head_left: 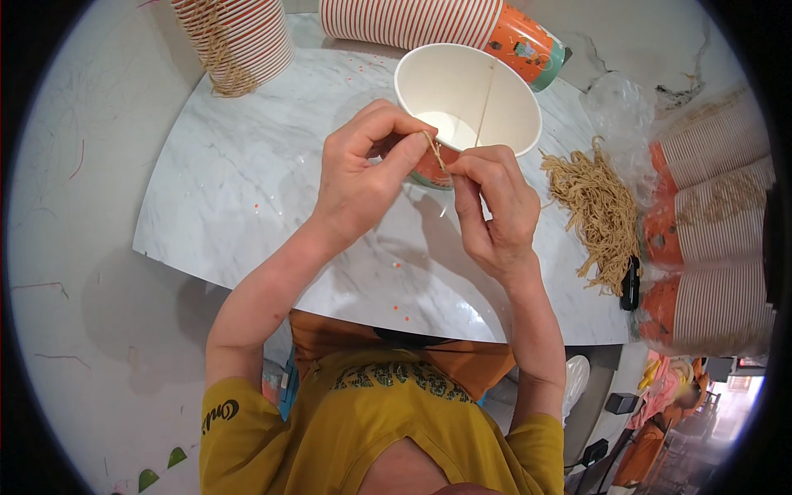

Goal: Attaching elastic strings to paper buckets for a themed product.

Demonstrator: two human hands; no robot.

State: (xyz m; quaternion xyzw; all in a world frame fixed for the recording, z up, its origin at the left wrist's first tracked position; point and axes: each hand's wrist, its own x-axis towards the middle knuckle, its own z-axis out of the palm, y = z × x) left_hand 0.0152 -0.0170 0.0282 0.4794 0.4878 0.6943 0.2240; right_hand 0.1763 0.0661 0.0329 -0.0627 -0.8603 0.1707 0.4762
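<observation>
A large paper bucket, white inside and orange and green outside, stands tilted before me with its mouth facing up. A tan twine runs between my fingertips in front of the bucket's near wall, and a strand of it crosses the inside of the bucket. My left hand is closed, thumb and forefinger pinching one part of the twine. Close beside it, my right hand pinches another part, lower and to the right. Whether the twine is knotted there is too small to tell.
To the right lies a heap of cut tan twine beside a small black object. Nested buckets lie at the back; another stack stands back left. Bagged stacks line the right of the marble-patterned table.
</observation>
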